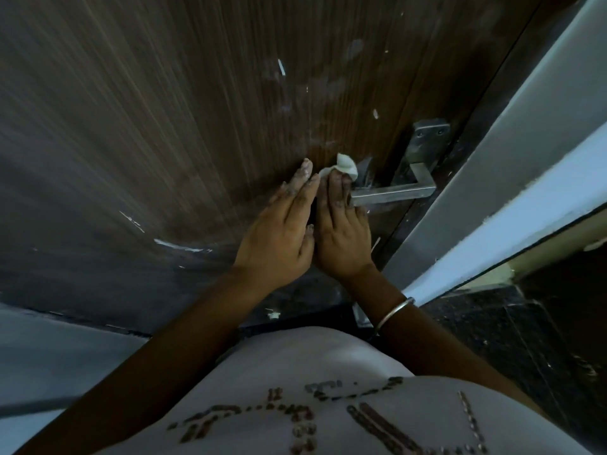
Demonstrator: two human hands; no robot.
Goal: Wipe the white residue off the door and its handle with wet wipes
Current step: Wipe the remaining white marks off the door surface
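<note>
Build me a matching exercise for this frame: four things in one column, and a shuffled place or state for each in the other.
Things:
1. wet wipe
2. left hand
3. lever handle
4. bangle

Places or states:
A. round the right wrist
B. flat on the door, fingers straight
C. bare metal, right of both hands
D. pressed to the door under the fingertips of the right hand

Pairs: 1-D, 2-B, 3-C, 4-A

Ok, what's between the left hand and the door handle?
The right hand, fingers pressing a crumpled wet wipe to the door, lies between left hand and handle, head view.
</note>
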